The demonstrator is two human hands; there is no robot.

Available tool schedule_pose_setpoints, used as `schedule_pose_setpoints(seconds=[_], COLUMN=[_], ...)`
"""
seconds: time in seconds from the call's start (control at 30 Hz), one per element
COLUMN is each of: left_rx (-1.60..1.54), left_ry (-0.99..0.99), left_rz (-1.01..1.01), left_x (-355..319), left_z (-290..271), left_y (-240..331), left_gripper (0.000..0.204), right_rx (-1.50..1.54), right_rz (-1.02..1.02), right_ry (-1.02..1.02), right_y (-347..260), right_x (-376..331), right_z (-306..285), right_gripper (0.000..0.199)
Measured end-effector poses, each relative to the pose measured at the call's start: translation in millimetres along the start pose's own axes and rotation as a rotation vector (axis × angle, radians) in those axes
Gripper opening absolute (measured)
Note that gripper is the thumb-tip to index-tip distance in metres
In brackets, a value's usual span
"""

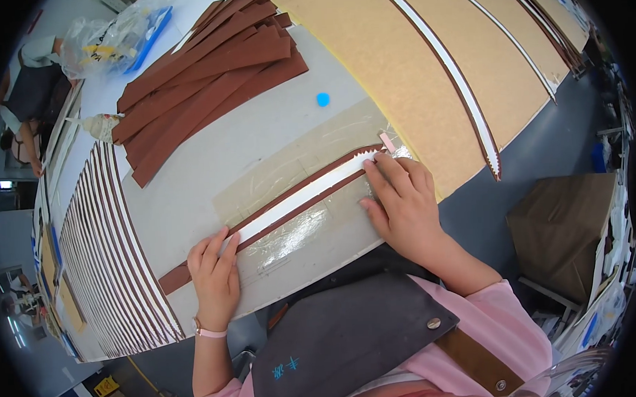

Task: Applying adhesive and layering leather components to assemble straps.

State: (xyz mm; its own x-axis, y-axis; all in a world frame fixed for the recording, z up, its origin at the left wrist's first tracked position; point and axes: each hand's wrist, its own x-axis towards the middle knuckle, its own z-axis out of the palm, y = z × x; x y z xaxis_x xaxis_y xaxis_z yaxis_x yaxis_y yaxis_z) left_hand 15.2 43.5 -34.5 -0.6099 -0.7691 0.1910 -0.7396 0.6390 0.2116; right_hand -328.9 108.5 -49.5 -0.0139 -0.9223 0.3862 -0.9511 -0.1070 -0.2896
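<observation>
Nearest, just inside the worktop [259, 141]'s near edge, the left hand [215, 277] rests with fingers slightly bent, fingertips on the lower end of a white strip [304, 195]; whether it pinches anything I cannot tell. The right hand [410, 193] is loosely spread, fingertips at the strip's notched end, thumb apart, gripping nothing visibly. The white strip lies slantwise along a longer brown strip [175, 281]. The step looks like lining up and pressing these 2 layers; the next move seems to call for light, even pressure and matching brown margins.

Beneath is glossy clear film [288, 235]. A small pink block [386, 141] sits by the notched end. Toward the left edge run rows of slim brown-edged strips [114, 250]; toward the far edge, a pile of flat, matte brown strips [213, 82], then a crinkled clear bag [105, 41].
</observation>
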Motion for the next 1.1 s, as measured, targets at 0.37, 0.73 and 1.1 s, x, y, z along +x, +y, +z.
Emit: schedule_pose_setpoints(seconds=[0.37, 0.73, 1.1], left_rx=[-0.021, 0.005, -0.128], left_ry=[0.035, -0.004, 0.0], left_rz=[-0.001, 0.45, 0.464], left_x=[12, 98, 98], left_z=[-2, 20, 30], left_y=[11, 52, 45], left_gripper=[0.044, 0.044, 0.043], right_rx=[-0.028, -0.078, -0.081], right_rz=[0.016, -0.005, 0.001], right_ry=[-0.043, 0.013, -0.003], right_y=[-1, 1, -1], right_x=[-1, -3, -4], right_z=[2, 7, 6], right_gripper=[0.056, 0.057, 0.055])
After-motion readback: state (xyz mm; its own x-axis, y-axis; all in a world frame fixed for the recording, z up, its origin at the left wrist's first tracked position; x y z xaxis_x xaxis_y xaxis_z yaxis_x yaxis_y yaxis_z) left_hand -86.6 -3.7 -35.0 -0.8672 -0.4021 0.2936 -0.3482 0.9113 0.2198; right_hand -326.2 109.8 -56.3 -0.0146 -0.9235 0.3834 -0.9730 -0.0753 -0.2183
